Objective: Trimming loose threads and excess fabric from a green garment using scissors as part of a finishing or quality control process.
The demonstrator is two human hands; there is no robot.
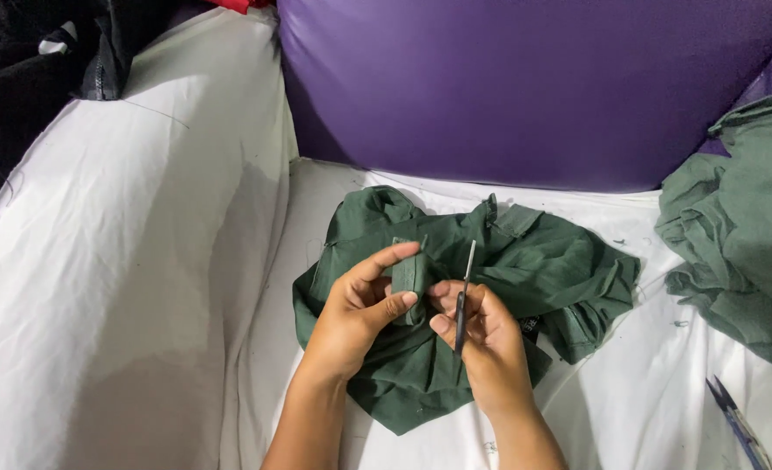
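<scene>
head view: left hand pinching green garment fold, right hand around half-hidden thread snips

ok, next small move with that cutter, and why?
Probably bring the thin cutter in the right hand a touch left onto the folded green tab and snip there. The left hand already pinches the tab upright off the green garment, and the blade stands just beside it, seemingly apart.

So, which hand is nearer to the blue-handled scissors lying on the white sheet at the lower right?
Right. The right hand is closer to the blue-handled scissors, which lie to its right; the left hand is farther left.
</scene>
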